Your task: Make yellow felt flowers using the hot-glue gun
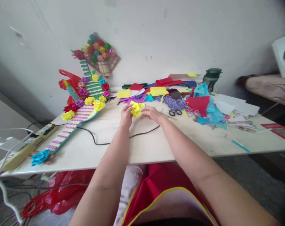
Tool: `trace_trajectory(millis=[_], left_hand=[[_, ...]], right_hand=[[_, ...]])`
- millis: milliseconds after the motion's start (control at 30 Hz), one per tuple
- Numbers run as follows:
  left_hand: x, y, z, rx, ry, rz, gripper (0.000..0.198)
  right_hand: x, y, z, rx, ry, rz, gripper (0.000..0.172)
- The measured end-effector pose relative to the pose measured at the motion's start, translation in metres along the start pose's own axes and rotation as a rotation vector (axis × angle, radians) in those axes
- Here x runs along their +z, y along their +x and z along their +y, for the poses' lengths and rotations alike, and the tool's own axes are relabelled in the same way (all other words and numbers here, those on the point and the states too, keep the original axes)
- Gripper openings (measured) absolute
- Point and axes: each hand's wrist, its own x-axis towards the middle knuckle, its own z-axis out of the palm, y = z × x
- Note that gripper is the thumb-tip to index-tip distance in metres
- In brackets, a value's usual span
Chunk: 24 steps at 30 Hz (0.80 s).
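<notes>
A yellow paper flower [137, 109] with ruffled petals is held above the middle of the table. My left hand [126, 116] has its fingers closed on the flower's left side. On the other side, my right hand [152, 113] pinches at the flower's right edge; its fingertips are partly hidden. Left of my hands lies a guitar-shaped craft piece [73, 125] with purple-striped neck and yellow, red and purple paper flowers along it. Scissors [174, 112] with black handles rest to the right of my right hand.
Crepe paper sheets [157, 91] and shredded purple paper [172, 103] line the back. Blue scraps [215, 114] lie at right, near a dark bottle [211, 78]. A black cable [102, 144] crosses the table; a power strip [30, 146] sits at the left edge. Flower pieces lean against the wall.
</notes>
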Motion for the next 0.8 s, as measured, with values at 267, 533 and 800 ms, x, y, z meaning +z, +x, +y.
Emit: trace_trajectory(millis=[267,533,800], left_hand=[[0.008,-0.002,-0.002,-0.016,0.019,0.04,0.029],[0.015,-0.008,-0.002,-0.042,0.078,0.008,0.032],[0.014,-0.009,-0.002,-0.034,0.062,-0.044,0.033]], right_hand=[[0.01,0.004,0.008,0.025,0.012,0.066,0.015],[0.013,0.008,0.011,0.061,0.138,0.153,0.012],[0.012,0.012,0.014,0.027,0.181,0.17,0.009]])
